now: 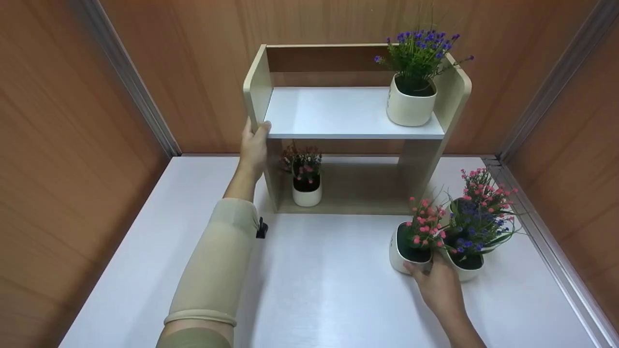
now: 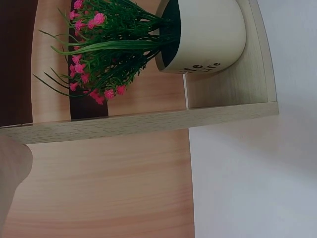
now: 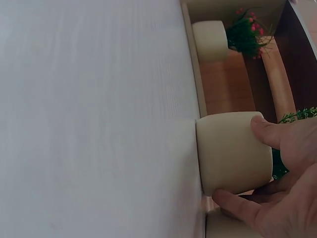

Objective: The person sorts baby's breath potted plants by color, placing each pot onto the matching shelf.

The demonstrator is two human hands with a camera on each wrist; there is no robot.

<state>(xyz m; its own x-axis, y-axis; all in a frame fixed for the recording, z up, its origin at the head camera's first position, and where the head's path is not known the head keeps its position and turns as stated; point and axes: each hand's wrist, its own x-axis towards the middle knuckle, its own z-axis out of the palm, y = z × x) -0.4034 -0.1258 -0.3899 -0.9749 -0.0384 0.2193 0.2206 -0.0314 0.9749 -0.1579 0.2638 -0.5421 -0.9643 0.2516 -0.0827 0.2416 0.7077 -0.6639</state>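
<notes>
Right hand (image 3: 290, 191) grips cream pot (image 3: 230, 151) on white worktop (image 3: 94, 114); second pot (image 3: 210, 39) with pink flowers at 1 o'clock.

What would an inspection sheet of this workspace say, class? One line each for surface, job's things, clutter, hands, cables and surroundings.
Surface: white table, bare in front.
Job's things: pink-flowered pot stands upright on the table; wooden shelf unit behind it.
Clutter: blue-flowered pot on the upper shelf, small pink pot on the lower, two more pots at right.
Hands: left hand grips the shelf unit's left side panel; right hand grips the pink-flowered pot.
Cables: nothing seen.
Surroundings: wood-panelled walls on three sides.
</notes>
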